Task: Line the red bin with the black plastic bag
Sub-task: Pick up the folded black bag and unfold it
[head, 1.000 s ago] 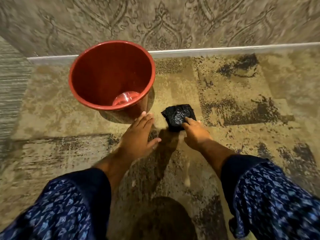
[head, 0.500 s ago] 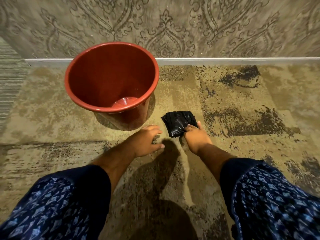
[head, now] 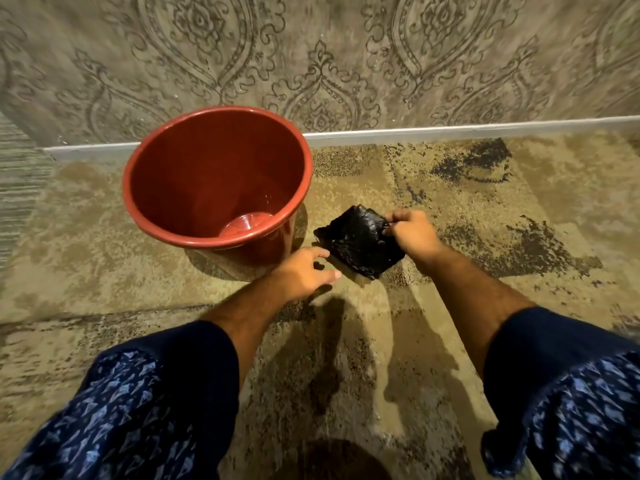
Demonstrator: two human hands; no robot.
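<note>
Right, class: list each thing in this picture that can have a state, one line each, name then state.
red bin: upright on the carpet, unlined, nothing inside.
black plastic bag: still folded into a small packet, one edge lifted.
right hand: grip closed on the bag's right edge.
left hand: open, fingers spread, close beside the bag, contact unclear.

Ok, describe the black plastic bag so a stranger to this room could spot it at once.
Start at the patterned wall and find the red bin standing on the carpet just in front of it. Right of the bin's base, the right hand pinches a folded black plastic bag. It is the only glossy, crinkled black thing there, unlike the carpet's flat dark stains.
</note>
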